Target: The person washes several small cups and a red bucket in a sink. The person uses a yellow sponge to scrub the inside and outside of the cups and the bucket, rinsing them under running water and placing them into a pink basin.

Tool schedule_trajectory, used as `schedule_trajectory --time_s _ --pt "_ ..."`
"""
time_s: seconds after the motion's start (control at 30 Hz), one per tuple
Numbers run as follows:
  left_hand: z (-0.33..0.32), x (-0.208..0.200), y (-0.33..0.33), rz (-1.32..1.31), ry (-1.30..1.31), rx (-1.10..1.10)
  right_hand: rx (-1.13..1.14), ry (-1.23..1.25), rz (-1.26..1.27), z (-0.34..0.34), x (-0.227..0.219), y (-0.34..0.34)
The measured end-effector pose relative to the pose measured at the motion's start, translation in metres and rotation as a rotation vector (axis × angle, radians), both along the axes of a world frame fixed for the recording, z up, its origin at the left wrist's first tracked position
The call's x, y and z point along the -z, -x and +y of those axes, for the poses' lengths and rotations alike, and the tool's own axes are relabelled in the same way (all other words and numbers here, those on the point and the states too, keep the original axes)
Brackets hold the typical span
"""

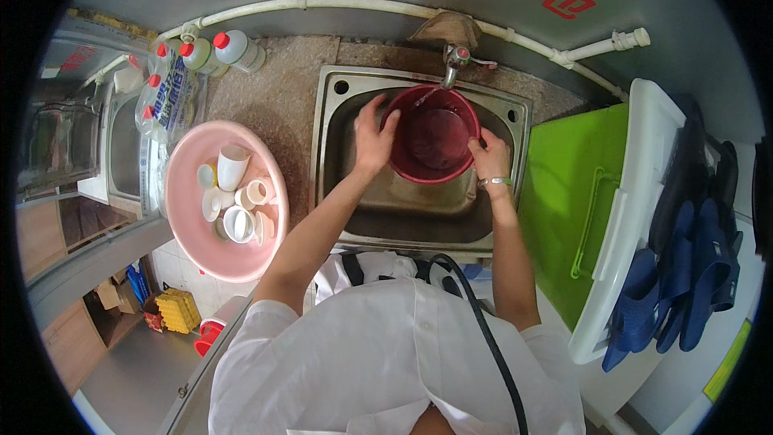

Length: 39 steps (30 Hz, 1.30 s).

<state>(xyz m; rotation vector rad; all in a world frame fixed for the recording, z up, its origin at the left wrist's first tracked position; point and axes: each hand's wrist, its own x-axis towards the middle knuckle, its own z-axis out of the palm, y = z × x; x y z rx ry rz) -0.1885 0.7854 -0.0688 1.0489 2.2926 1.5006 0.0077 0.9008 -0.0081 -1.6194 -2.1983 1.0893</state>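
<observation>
Head view: red bucket (433, 141) held in the steel sink (345, 125), right under the tap (453, 63). Left hand (372, 138) curled over the near-left rim, right hand (489, 158) closed on the right rim, both gripping. Thin stream seemingly falling in, though hard to tell through the fisheye blur; some water inside, well short of full, so judged mid-way through a rinse or fill. Pink basin (259, 258) of white cups (232, 166) on the table to the left, apparently untouched. Sink walls close around the bucket, tap spout just above its far rim: little room to tilt backward. More room toward the sink's near side. Green board (564, 193) and white bin (636, 193) crowding the right.
</observation>
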Motion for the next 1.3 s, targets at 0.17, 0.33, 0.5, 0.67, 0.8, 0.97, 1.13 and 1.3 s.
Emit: schedule_trajectory --time_s 0.17,0.33,0.5,0.67,0.8,0.97,1.13,1.3 --pt "0.09 -0.01 -0.008 -0.85 -0.034 0.372 0.052 -0.005 0.021 0.001 0.019 -0.016" --pt "0.129 0.002 0.002 -1.315 0.073 0.514 0.053 -0.102 0.133 -0.001 0.022 -0.024" --pt "0.098 -0.031 0.003 -0.031 0.216 0.338 -0.036 -0.058 0.16 0.02 0.047 -0.026" --pt "0.004 -0.027 0.043 -0.149 0.227 0.227 -0.187 0.127 0.367 0.044 0.033 0.01" --pt "-0.049 -0.013 0.046 -1.342 0.396 0.368 -0.277 0.288 0.486 0.059 0.046 0.045" --pt "-0.067 0.001 -0.005 -1.404 0.202 0.088 -0.007 0.298 0.613 0.044 0.055 0.09" --pt "-0.071 -0.022 -0.04 -1.419 -0.013 -0.065 0.135 0.352 0.844 0.026 0.045 0.097" --pt "-0.068 -0.018 -0.036 -1.443 -0.063 -0.062 -0.603 -0.357 0.246 -0.034 -0.006 0.066"
